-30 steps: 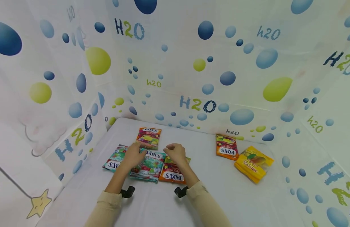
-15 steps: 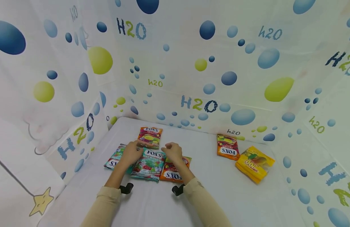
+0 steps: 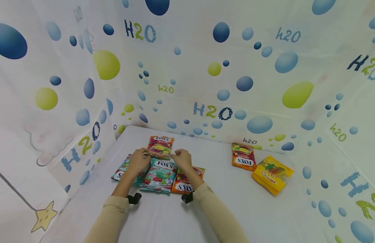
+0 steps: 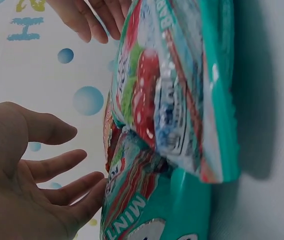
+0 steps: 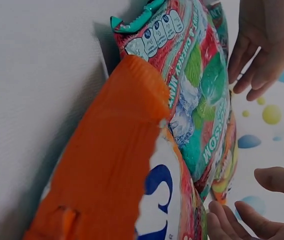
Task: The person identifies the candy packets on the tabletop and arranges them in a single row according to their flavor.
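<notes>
My left hand (image 3: 140, 160), fingers relaxed, hovers over the upper part of the left teal Fox's candy bag (image 3: 120, 173), fingertips by the near edge of a red-orange Fox's fruits bag (image 3: 160, 145) behind. In the left wrist view its fingers (image 4: 64, 192) are spread, little finger close to a teal bag (image 4: 147, 210). Beside the top right corner of the middle teal bag (image 3: 158, 177) is my right hand (image 3: 182, 159), wrist above another orange Fox's bag (image 3: 184, 182). Loose, parted fingers show in the right wrist view. Neither hand visibly grips anything.
To the right lie another orange Fox's bag (image 3: 243, 157) and a yellow bag with a mango picture (image 3: 272, 175), side by side. White sheets with blue and green bubble prints (image 3: 230, 67) wall in the white table (image 3: 223, 209) at the back and sides.
Both hands have shifted slightly away from me, toward the rear fruits bag, the right one also a little left. The middle teal bag's top now shows more fully; the bags on the right stay put.
</notes>
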Demonstrator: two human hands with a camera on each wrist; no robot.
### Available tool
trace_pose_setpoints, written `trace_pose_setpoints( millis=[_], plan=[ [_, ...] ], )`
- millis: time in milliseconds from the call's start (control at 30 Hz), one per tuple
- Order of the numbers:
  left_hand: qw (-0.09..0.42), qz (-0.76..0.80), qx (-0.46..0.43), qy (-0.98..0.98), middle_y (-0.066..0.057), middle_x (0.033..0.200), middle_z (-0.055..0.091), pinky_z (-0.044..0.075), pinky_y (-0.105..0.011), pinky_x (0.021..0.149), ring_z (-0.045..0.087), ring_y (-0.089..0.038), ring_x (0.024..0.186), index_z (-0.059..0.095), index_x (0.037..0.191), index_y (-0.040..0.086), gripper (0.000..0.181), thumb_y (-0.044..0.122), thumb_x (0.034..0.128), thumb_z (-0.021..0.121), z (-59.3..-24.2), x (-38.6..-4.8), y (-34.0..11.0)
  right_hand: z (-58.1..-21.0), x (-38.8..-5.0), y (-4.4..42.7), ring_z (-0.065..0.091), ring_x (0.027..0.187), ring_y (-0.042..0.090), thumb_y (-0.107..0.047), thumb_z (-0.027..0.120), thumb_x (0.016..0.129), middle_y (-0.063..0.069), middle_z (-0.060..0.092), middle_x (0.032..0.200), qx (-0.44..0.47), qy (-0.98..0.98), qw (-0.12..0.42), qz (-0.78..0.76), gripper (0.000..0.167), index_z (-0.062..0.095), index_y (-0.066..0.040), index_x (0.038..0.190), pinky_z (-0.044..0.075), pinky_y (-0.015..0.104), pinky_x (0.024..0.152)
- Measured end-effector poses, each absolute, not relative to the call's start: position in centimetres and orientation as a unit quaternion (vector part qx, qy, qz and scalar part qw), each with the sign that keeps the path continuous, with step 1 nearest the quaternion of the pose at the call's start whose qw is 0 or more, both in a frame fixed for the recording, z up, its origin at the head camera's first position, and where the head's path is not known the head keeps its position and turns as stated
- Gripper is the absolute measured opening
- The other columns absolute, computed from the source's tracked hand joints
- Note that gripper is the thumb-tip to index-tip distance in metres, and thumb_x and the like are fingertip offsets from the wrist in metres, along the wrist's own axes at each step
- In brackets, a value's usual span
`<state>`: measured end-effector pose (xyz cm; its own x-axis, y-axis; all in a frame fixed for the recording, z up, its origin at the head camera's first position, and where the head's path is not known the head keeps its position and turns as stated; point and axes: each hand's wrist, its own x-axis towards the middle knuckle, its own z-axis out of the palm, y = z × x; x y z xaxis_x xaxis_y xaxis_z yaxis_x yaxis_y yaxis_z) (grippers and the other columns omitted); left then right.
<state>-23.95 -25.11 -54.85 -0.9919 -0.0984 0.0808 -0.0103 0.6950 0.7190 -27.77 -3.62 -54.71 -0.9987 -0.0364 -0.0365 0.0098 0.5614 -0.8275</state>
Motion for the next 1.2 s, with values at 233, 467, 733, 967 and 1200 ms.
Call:
trace_pose_setpoints(
  millis=[233, 467, 733, 967, 1200],
  plan=[
    [0.056, -0.374, 0.023, -0.925, -0.038, 0.135, 0.053, 0.052, -0.057, 0.085, 0.061, -0.043, 0.1, 0.051, 0.142, -0.012, 0.049, 0.018, 0.1037, 0.055, -54.4, -24.8, -25.8, -55.2, -28.9, -4.6, 0.066, 0.108, 0.03, -0.031, 0.075, 0.096, 0.013, 0.071, 0.118, 0.025, 0.886, 0.026, -0.463, 0.04, 0.071, -0.003, 0.124, 0.056, 0.044, 0.092],
    [0.04, -0.37, 0.02, -0.928, -0.038, 0.134, 0.055, 0.049, -0.063, 0.097, 0.057, -0.05, 0.119, 0.049, 0.141, -0.014, 0.052, 0.021, 0.1027, 0.056, -54.8, -26.4, -26.5, -55.8, -30.0, -4.9, 0.067, 0.108, 0.031, -0.029, 0.075, 0.094, 0.013, 0.072, 0.116, 0.036, 0.873, 0.042, -0.485, 0.036, 0.073, -0.002, 0.117, 0.057, 0.044, 0.091],
    [0.003, -0.369, 0.034, -0.929, -0.037, 0.138, 0.054, 0.047, -0.063, 0.102, 0.055, -0.05, 0.124, 0.046, 0.145, -0.011, 0.056, 0.025, 0.1023, 0.053, -54.9, -27.8, -26.8, -55.1, -30.7, -5.8, 0.066, 0.1, 0.026, -0.024, 0.073, 0.088, 0.009, 0.074, 0.105, 0.083, 0.854, 0.063, -0.509, 0.026, 0.079, -0.004, 0.103, 0.055, 0.041, 0.091],
    [-0.022, -0.388, 0.037, -0.921, -0.034, 0.138, 0.055, 0.052, -0.057, 0.095, 0.06, -0.045, 0.117, 0.047, 0.143, -0.008, 0.051, 0.026, 0.1045, 0.053, -55.4, -28.9, -26.7, -55.0, -31.5, -6.3, 0.063, 0.089, 0.022, -0.022, 0.076, 0.084, 0.008, 0.073, 0.096, 0.083, 0.864, 0.066, -0.492, 0.022, 0.077, -0.003, 0.093, 0.054, 0.035, 0.08],
    [-0.032, -0.393, 0.044, -0.918, -0.035, 0.138, 0.055, 0.052, -0.056, 0.097, 0.06, -0.046, 0.118, 0.042, 0.146, -0.009, 0.054, 0.024, 0.1035, 0.052, -55.6, -29.6, -26.4, -55.2, -31.9, -6.1, 0.064, 0.095, 0.022, -0.027, 0.076, 0.09, 0.008, 0.074, 0.102, 0.085, 0.872, 0.087, -0.475, 0.027, 0.08, -0.003, 0.101, 0.054, 0.035, 0.087]
  ],
)
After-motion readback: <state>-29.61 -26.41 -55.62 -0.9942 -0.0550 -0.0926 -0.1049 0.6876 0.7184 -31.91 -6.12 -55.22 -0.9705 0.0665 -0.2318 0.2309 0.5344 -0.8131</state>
